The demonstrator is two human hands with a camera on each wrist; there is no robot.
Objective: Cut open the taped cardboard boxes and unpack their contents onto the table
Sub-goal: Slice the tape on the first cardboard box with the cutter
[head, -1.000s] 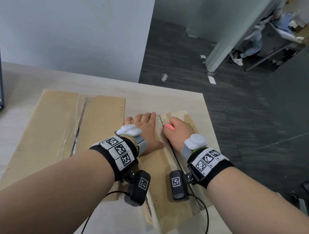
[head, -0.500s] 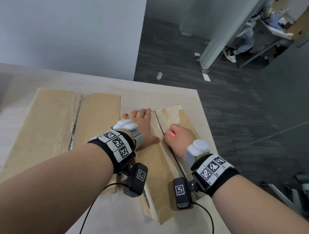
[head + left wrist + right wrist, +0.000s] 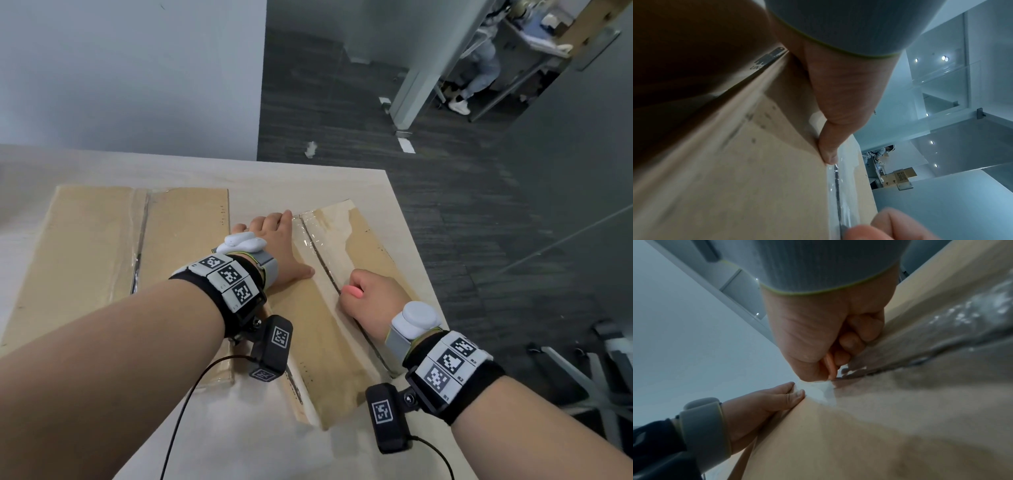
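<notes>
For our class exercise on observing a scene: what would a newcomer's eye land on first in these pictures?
Probably the right hand, fisted round a small orange cutter at the taped seam of the right-hand cardboard box. Beside it the left hand lies flat on the same box, steadying it. A second, larger taped box lies to the left on the pale table.

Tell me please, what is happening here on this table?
A person is cutting open the smaller taped brown cardboard box on the pale wooden table. The right hand grips a small pink cutter set on the clear tape along the box's centre seam. The left hand lies flat on the box's left flap and steadies it. A larger taped cardboard box lies beside it, flaps closed. Nothing is unpacked yet.
</notes>
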